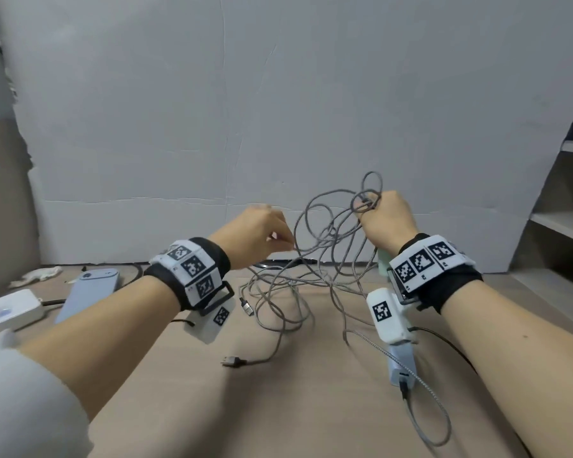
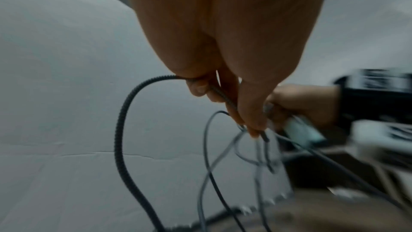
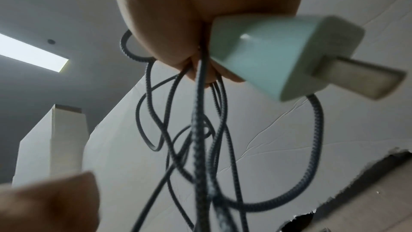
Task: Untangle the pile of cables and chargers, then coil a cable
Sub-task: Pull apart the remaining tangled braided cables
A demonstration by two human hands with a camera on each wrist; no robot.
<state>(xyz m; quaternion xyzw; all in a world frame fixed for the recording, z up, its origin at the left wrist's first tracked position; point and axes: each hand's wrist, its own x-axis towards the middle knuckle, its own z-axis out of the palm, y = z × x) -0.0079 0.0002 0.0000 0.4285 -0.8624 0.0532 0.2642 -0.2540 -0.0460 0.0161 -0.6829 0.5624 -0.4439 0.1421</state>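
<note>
A tangle of grey braided cables (image 1: 315,259) hangs from both raised hands down to the wooden table (image 1: 295,408). My right hand (image 1: 382,216) grips a bunch of cable loops (image 3: 200,112) together with a pale green charger (image 3: 278,55). My left hand (image 1: 262,236) pinches one braided strand (image 2: 121,130) between thumb and fingers (image 2: 200,89), left of the tangle. Loose USB plugs (image 1: 234,361) lie on the table under the hands.
A white charger block (image 1: 402,368) with a braided cable plugged in lies at the right. A blue phone (image 1: 90,292) and a white power strip (image 1: 10,312) sit at the left. A white paper backdrop (image 1: 278,110) stands behind; shelves (image 1: 563,219) at far right.
</note>
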